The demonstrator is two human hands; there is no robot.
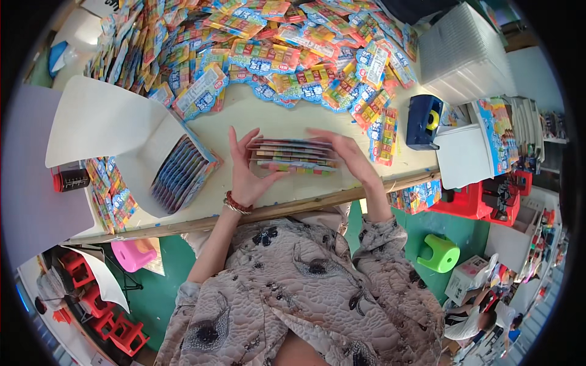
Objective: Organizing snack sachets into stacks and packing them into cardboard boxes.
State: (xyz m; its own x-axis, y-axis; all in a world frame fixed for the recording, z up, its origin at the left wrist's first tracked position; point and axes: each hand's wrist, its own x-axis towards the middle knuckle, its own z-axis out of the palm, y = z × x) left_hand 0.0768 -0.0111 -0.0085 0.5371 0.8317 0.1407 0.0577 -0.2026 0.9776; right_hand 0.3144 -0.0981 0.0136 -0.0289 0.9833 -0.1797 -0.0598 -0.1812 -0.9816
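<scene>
A small stack of flat, colourful blister packs [294, 155] stands on edge near the front of the table, between my two hands. My left hand [247, 174] grips its left end, thumb along the near side and fingers up behind. At its right end my right hand [349, 155] presses with curved fingers; its fingertips are slightly blurred. To the left, an open white carton [137, 165] lies tilted, its flap raised. Inside it a row of the same packs [183, 177] is lined up.
A large heap of loose packs [262, 55] covers the far side of the table. At the right are a dark blue tape dispenser [423, 122], a stack of clear plastic trays [467, 55] and another white carton [467, 155]. A wooden strip [293, 208] runs along the front edge.
</scene>
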